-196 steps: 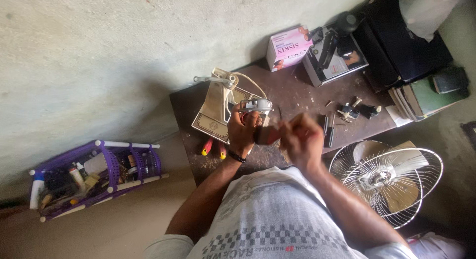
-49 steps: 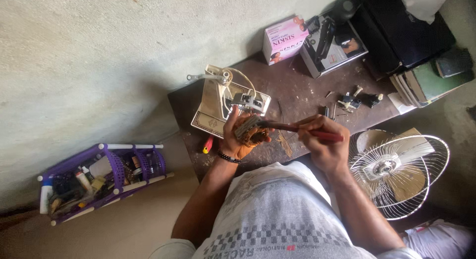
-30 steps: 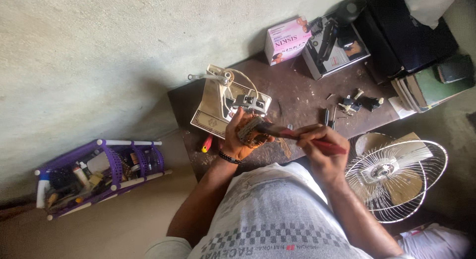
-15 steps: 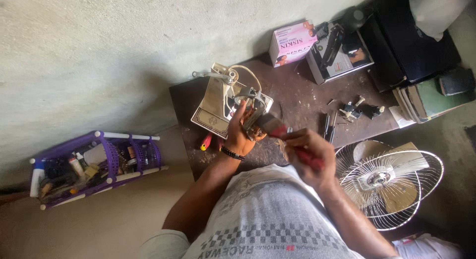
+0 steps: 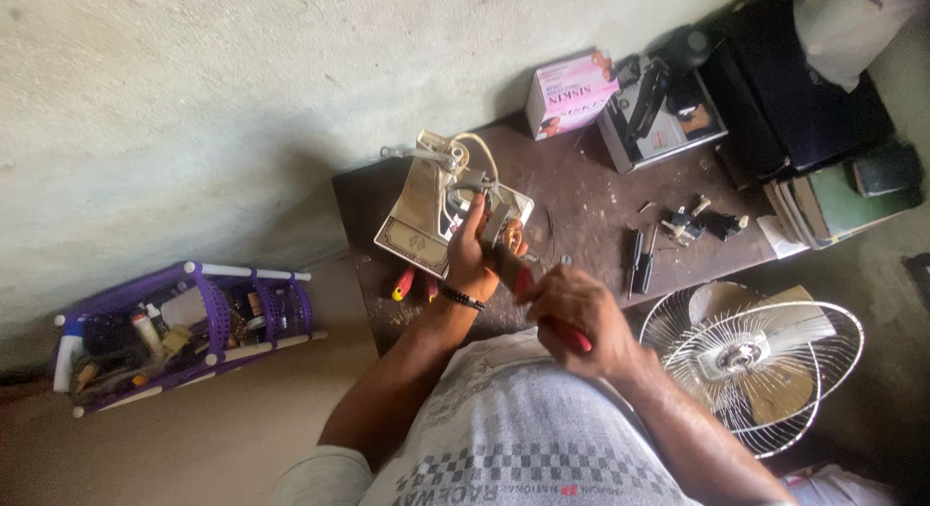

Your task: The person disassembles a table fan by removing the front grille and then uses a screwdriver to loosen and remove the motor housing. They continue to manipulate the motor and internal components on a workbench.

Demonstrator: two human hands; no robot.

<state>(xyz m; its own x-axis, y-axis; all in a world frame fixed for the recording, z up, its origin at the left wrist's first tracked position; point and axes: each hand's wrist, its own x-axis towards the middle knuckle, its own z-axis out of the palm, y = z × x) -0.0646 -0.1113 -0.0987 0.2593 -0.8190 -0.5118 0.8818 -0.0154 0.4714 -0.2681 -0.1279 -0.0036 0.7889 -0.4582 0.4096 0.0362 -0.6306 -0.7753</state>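
My left hand (image 5: 477, 254) grips a small metal motor part (image 5: 504, 230) above the brown table (image 5: 591, 201). A black bead bracelet circles that wrist. My right hand (image 5: 579, 317) is closed around a red-handled screwdriver (image 5: 567, 332) whose shaft points up-left toward the held part. A cream-coloured appliance housing (image 5: 418, 211) with a white cable lies on the table just beyond my left hand.
Red-and-yellow screwdrivers (image 5: 405, 283) lie at the table's near-left edge. A pink box (image 5: 572, 92), an open grey device (image 5: 659, 114), dark plugs (image 5: 702, 220) and black cases sit further right. A wire fan guard (image 5: 751, 356) stands at right; a purple rack (image 5: 174, 327) at left.
My right hand has pulled in closer to my body with the screwdriver, now angled steeply. My left hand keeps its hold on the part near the housing.
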